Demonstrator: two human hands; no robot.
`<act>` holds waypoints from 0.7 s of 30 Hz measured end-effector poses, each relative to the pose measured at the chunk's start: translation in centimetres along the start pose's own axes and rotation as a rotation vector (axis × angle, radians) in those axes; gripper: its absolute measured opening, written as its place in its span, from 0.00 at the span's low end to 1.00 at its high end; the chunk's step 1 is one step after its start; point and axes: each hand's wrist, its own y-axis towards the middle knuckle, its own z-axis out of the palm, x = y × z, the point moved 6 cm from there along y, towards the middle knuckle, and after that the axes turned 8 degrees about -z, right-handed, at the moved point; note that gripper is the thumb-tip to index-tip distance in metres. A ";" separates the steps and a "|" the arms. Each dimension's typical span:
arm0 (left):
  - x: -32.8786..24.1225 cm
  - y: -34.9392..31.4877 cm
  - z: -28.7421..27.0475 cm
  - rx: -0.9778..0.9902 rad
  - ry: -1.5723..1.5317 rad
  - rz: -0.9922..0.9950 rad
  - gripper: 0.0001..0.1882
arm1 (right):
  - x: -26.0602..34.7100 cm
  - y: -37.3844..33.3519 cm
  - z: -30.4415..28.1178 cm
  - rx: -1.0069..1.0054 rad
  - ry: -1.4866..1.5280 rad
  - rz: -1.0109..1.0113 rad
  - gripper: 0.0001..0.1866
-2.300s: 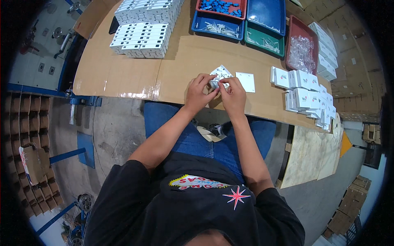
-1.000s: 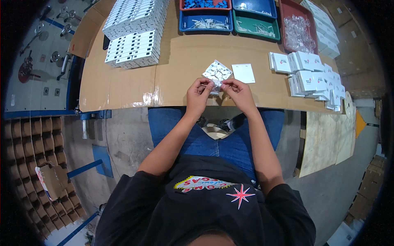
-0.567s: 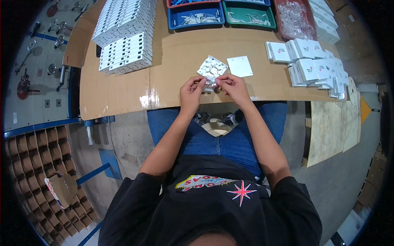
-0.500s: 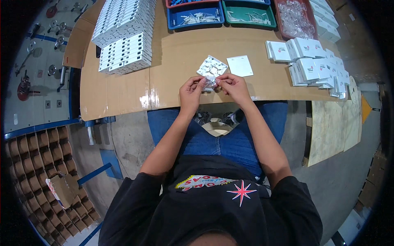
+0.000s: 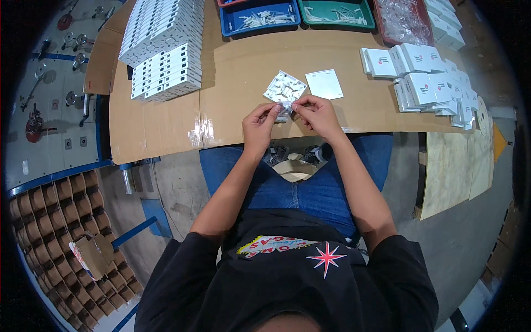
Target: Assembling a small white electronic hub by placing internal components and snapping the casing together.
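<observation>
Near the table's front edge, my left hand [image 5: 258, 128] and my right hand [image 5: 319, 118] face each other. Their thumbs and fingers pinch a small clear plastic bag [image 5: 284, 114] between them; what it contains is too small to make out. Just beyond my fingertips lies a square white plastic plate [image 5: 278, 88] with a cut-out, raised middle, turned at an angle. A flat white square cover [image 5: 324, 84] rests to its right, close by my right hand.
Stacked white plastic housings [image 5: 166, 72] stand at the left of the cardboard-covered table [image 5: 232, 72]. A blue bin [image 5: 260, 27] and a green bin [image 5: 336, 25] hold small white parts. A red bin [image 5: 404, 22] holds clear bags. Piled white boxes [image 5: 423, 88] fill the right side.
The view has shifted slightly. My hands still pinch the clear bag, which now sits flatter between my fingertips. The plate and the cover lie as before.
</observation>
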 end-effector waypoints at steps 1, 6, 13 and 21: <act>-0.1 0.0 0.1 -0.001 -0.007 0.021 0.08 | 0.0 0.1 0.0 0.006 0.000 -0.023 0.05; 0.4 0.1 -0.1 -0.007 0.003 -0.029 0.09 | -0.9 0.4 0.2 0.002 0.065 -0.121 0.05; 0.5 0.1 -0.1 -0.003 -0.025 -0.038 0.09 | 0.3 -0.1 0.1 0.015 -0.009 -0.006 0.05; 0.1 0.1 0.1 0.014 -0.014 -0.001 0.09 | -0.3 0.0 0.0 0.007 0.037 -0.046 0.06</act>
